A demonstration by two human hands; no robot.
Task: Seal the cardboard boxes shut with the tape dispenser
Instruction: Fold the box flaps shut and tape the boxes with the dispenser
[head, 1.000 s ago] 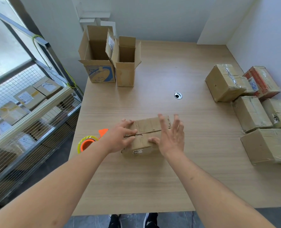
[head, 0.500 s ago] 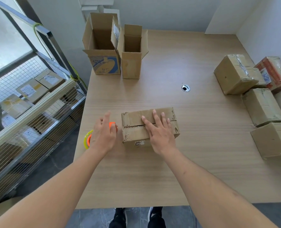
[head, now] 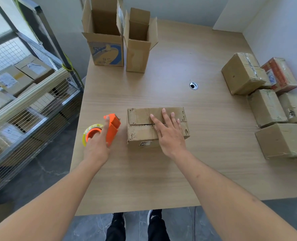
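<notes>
Left hand gripping orange tape dispenser; right hand flat, fingers spread, on cardboard box (flaps closed)

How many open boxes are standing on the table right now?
2. Both stand at the table's far left edge, side by side: the printed box on the left, the plain box to its right.

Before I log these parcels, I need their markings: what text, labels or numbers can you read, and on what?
None can be read.
Box under the right hand: small dark print on the front, blurred.
Open box: blue graphic, lettering blurred.
Red box: label too small.
Shelf boxes: white labels, too small.
</notes>
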